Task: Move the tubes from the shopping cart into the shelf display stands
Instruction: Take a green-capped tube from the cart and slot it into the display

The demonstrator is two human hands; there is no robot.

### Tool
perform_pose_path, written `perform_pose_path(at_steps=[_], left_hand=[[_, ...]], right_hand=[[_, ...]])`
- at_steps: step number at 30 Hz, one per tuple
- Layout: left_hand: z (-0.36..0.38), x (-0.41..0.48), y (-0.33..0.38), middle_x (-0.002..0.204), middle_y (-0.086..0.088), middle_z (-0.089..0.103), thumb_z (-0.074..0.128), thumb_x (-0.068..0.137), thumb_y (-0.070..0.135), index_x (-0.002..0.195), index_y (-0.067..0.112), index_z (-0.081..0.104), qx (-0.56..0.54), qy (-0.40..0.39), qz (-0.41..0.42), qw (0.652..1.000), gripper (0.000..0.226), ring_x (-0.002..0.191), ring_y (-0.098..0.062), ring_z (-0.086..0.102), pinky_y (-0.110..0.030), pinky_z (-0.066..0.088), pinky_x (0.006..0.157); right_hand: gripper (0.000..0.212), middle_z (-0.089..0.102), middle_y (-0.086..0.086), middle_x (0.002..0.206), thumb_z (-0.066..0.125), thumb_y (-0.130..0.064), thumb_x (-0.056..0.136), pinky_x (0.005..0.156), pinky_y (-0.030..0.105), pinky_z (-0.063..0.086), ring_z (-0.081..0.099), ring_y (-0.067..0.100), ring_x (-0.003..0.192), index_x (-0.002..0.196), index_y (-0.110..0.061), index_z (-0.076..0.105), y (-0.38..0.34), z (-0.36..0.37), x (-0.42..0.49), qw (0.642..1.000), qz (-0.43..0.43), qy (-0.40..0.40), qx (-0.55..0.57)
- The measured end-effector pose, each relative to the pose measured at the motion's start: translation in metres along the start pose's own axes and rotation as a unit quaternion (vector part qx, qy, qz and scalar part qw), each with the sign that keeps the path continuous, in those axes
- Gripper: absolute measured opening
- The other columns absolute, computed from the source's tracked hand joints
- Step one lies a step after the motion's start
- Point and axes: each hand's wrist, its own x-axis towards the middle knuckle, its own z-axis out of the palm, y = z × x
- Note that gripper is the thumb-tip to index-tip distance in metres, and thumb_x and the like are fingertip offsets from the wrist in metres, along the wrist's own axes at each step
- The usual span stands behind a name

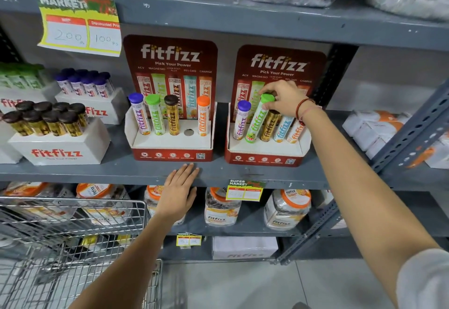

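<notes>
**Green-capped tube being seated in right-hand stand; one slot open in left-hand stand**

Nearest the camera, the wire shopping cart (73, 248) stands at lower left, its steel mesh open and thin-barred; whether tubes remain in it cannot be told from this view.

Above it, the left hand (178, 193) lies flat on the front lip of the grey metal shelf (97, 171), fingers spread and carrying nothing, apparently as a brace.

On the shelf, the left display stand (170, 143), glossy red card with a white punched tray, holds four upright tubes: purple, green, dark brown and orange caps. The fourth hole, the empty slot (188, 132), is bare.

The right hand (283, 101) has its grip closed round the cap end of the green-capped tube (257, 119), which leans in the second hole of the right display stand (264, 148). Its foot appears to be in the tray, but the tube stands taller than its neighbours and tilted. The other four holes are filled.

Judgement: the step in hand is seating this tube. The next move calls for a straight downward press until the cap sits level with its neighbours, then release. The tubes are smooth, rigid cylinders with ribbed plastic caps; the card tray may flex under force
</notes>
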Motion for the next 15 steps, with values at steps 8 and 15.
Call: perform_pose_path(at_steps=[8,15], left_hand=[[-0.002,0.000,0.002,0.146,-0.010,0.040,0.056,0.090,0.018,0.138,0.015,0.037,-0.006,0.000,0.000,1.000,0.051,0.136,-0.027,0.032,-0.041,0.012,0.112],[-0.002,0.000,0.002,0.147,-0.008,0.037,0.053,0.091,0.020,0.139,0.017,0.035,-0.006,-0.010,-0.006,1.000,0.052,0.138,-0.025,0.029,-0.040,0.009,0.113]], right_hand=[[0.044,0.055,0.013,0.130,0.070,-0.012,0.080,0.103,0.043,0.034,0.035,0.033,0.125,0.122,-0.017,0.058,0.002,-0.001,0.013,1.000,-0.001,-0.020,-0.020],[0.046,0.052,0.010,0.134,0.070,-0.014,0.079,0.103,0.045,0.032,0.034,0.031,0.124,0.123,-0.023,0.057,-0.001,0.016,0.010,0.997,-0.020,-0.053,-0.058]])
